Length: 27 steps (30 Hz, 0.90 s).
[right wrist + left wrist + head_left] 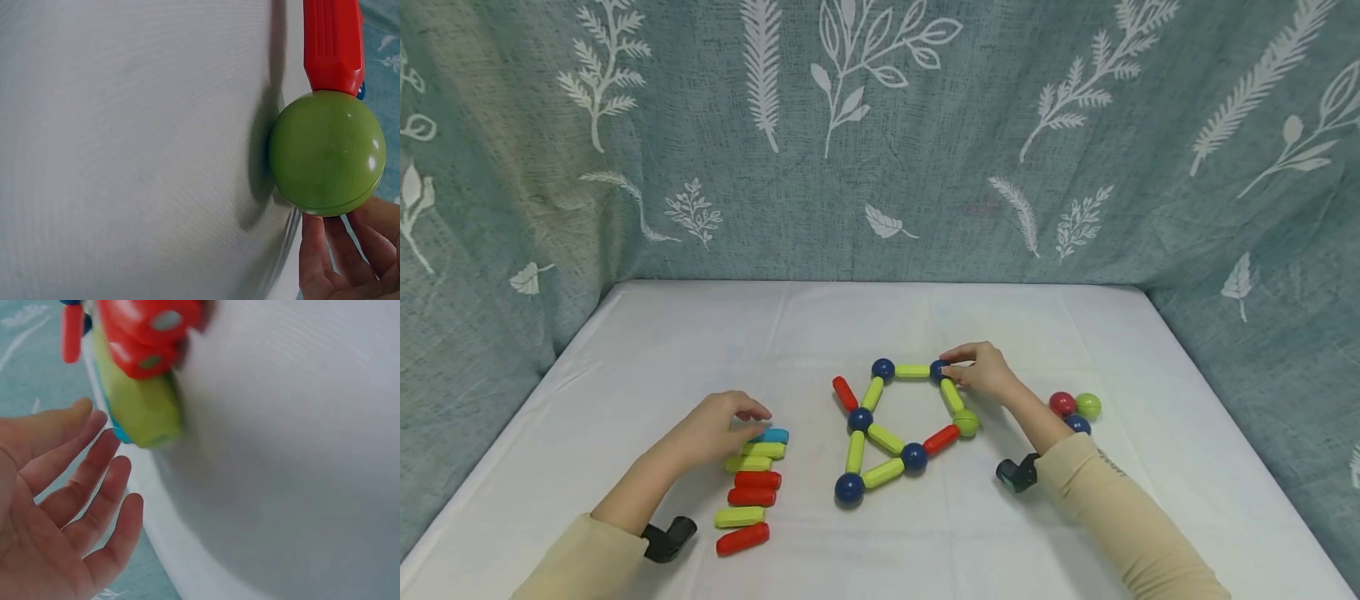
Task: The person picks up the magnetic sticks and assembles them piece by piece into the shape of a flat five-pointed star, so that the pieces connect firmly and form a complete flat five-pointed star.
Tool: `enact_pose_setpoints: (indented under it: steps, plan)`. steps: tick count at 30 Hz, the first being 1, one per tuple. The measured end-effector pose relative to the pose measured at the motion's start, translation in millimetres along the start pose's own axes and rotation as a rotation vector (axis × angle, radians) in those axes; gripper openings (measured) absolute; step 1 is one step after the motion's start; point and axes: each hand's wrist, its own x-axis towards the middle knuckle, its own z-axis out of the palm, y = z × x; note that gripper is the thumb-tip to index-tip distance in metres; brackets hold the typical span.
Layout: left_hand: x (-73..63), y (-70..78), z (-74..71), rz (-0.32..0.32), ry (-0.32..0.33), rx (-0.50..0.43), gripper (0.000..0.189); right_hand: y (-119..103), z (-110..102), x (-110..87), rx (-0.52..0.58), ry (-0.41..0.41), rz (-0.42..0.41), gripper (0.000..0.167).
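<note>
My right hand (987, 368) pinches a dark blue ball (936, 372) at the upper right corner of a flat frame of magnetic rods and balls. In the right wrist view, the frame's green ball (328, 153) and a red rod (334, 47) hide that blue ball. My left hand (709, 427), its fingers spread and loosely bent in the left wrist view, is right at a light blue rod (772, 435) at the far end of a column of loose rods. Yellow-green rods (913, 371) and dark blue balls form most of the frame; a red rod (845, 393) sticks out at its left.
Below the left hand, several yellow-green and red rods (742, 540) lie in the column. To the right of the right forearm sit a loose red ball (1062, 404), a green ball (1088, 406) and a dark blue ball (1078, 424). A patterned curtain (880, 167) hangs behind the white table.
</note>
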Motion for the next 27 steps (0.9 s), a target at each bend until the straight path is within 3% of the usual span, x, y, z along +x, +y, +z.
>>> enact_pose_setpoints:
  steps: [10, 20, 27]
  plan:
    - [0.7, -8.7, 4.1, 0.028, -0.069, 0.005, 0.018, -4.0, 0.9, -2.1, 0.007, 0.007, 0.002, 0.027]
    - [3.8, -7.7, 6.2, 0.019, -0.071, 0.01, 0.015, -3.6, 1.8, -2.3, 0.007, 0.009, 0.007, 0.027]
    - [24.0, 7.4, -3.1, 0.045, -0.038, 0.035, 0.014, -1.7, 2.1, -2.0, 0.001, 0.006, 0.014, 0.027]
